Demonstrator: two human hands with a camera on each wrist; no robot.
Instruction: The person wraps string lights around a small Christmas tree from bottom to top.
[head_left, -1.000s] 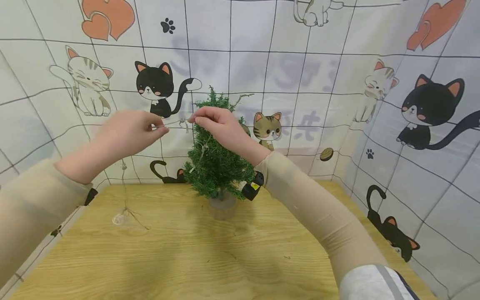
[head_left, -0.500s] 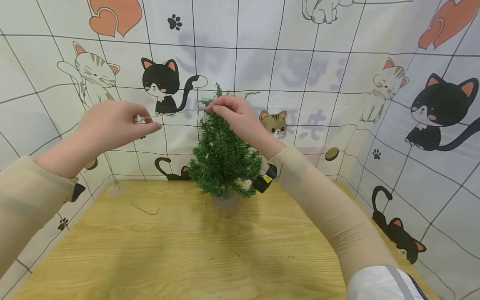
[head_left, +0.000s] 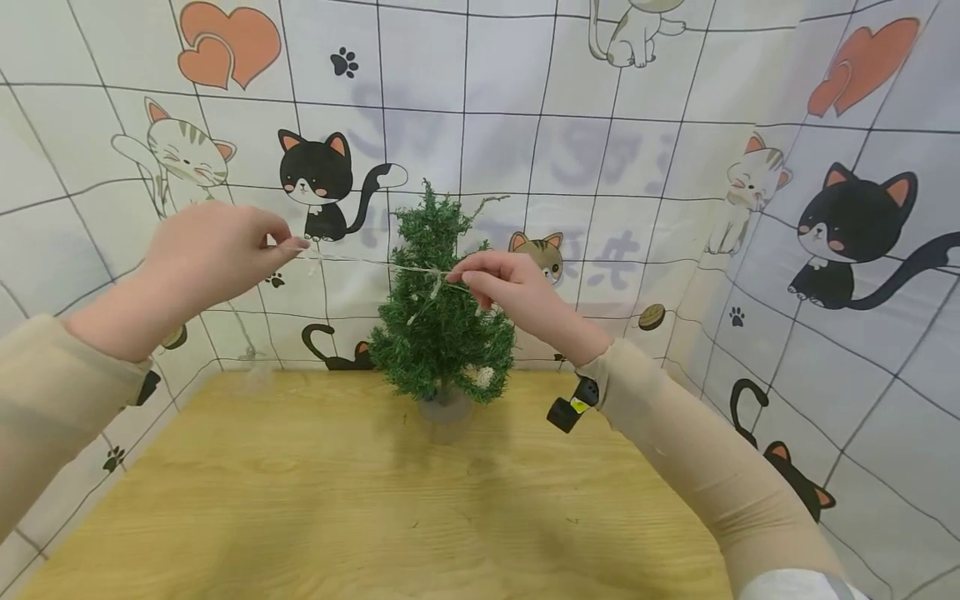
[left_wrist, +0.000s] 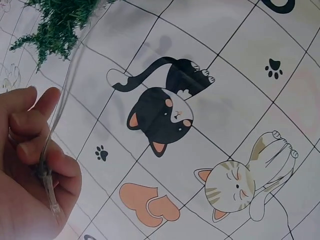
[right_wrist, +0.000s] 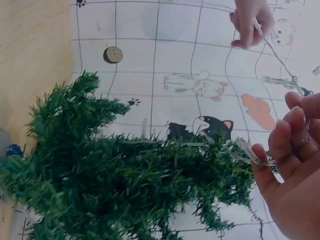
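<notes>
A string of small clear lights (head_left: 375, 262) runs nearly level between the two hands, in front of a small green artificial Christmas tree (head_left: 442, 342). The left hand (head_left: 217, 246), left of the tree, pinches the wire between thumb and fingers; a clear bulb (left_wrist: 51, 192) lies against its fingers in the left wrist view. At the tree's right front, the right hand (head_left: 517, 296) pinches another stretch near a bulb. In the right wrist view, wire (right_wrist: 272, 161) passes across its fingers. Part of the string lies along the branches, and a loose length hangs behind the left hand.
The tree's round base (head_left: 446, 407) stands at the back of a wooden table (head_left: 337, 500). A pale ball (head_left: 485, 377) sits among its lower branches. Small green scraps (head_left: 573, 521) lie on the tabletop. A cat-printed cloth (head_left: 495, 67) closes in the back and sides.
The right hand has come down and to the right from the treetop, drawing the wire across the tree's front. The left hand drew left earlier. The hanging loose end has shifted toward the back.
</notes>
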